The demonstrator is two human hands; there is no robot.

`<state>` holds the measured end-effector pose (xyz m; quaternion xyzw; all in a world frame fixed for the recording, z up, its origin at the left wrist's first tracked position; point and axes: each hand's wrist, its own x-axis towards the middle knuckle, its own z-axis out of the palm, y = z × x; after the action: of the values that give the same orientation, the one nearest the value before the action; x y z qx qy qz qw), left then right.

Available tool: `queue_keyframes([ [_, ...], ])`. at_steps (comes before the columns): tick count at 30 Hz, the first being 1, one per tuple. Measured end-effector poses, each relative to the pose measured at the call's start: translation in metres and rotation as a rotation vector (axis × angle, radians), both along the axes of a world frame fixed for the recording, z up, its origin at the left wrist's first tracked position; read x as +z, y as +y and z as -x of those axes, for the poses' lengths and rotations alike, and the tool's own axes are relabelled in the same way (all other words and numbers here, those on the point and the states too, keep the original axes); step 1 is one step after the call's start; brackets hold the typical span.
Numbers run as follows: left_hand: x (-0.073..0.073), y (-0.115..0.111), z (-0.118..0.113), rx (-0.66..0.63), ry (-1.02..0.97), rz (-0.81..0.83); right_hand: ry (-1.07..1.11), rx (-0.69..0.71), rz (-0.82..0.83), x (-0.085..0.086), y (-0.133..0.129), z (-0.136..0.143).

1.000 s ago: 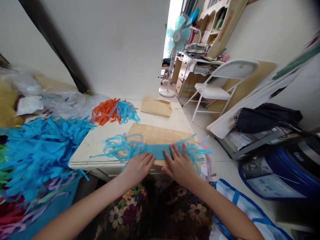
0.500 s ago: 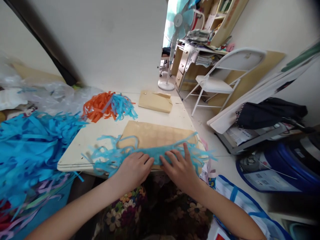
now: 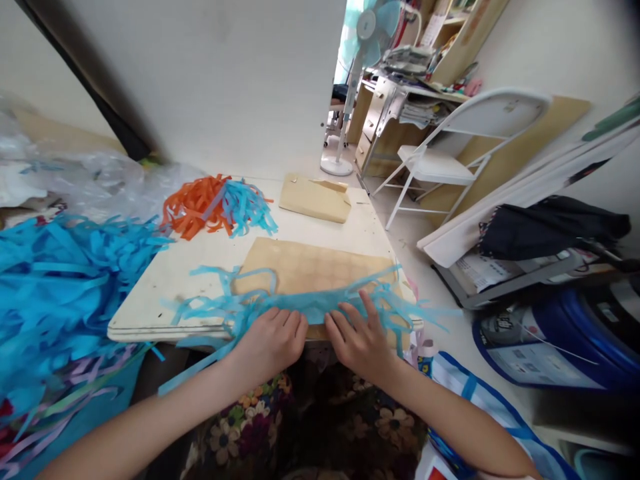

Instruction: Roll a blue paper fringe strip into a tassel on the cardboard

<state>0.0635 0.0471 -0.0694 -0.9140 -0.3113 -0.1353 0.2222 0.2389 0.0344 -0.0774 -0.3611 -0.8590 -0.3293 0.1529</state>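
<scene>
From the head camera we see our left hand (image 3: 270,340) and right hand (image 3: 361,337) side by side at the worktop's (image 3: 165,280) near edge, fingers (image 3: 350,315) spread flat, pressing the fringed blue paper strip (image 3: 313,305), gripping nothing. The strip lies across a tan board (image 3: 310,268). Orange and blue shreds (image 3: 215,207) sit toward the far left corner.
</scene>
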Motion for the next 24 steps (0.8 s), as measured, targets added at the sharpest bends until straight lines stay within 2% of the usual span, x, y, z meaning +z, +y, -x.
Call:
queue_keyframes([
  [5,-0.008,-0.004,0.004,-0.07,-0.042,-0.091,-0.035,-0.037,0.001,0.002,-0.003,-0.001],
  [8,-0.007,-0.004,0.002,-0.052,-0.034,-0.038,-0.009,-0.074,0.037,0.005,-0.004,0.006],
  [14,0.013,0.007,-0.001,0.196,-0.106,0.398,0.001,-0.14,0.331,0.013,0.015,0.01],
  [17,0.025,0.015,0.0,0.275,-0.079,0.531,-0.009,-0.207,0.432,0.019,0.028,0.0],
  [20,0.031,0.019,-0.001,0.371,-0.03,0.578,-0.013,-0.277,0.517,0.025,0.036,-0.008],
  [24,0.031,0.02,-0.008,0.533,0.015,0.53,-0.019,-0.355,0.577,0.03,0.04,-0.01],
])
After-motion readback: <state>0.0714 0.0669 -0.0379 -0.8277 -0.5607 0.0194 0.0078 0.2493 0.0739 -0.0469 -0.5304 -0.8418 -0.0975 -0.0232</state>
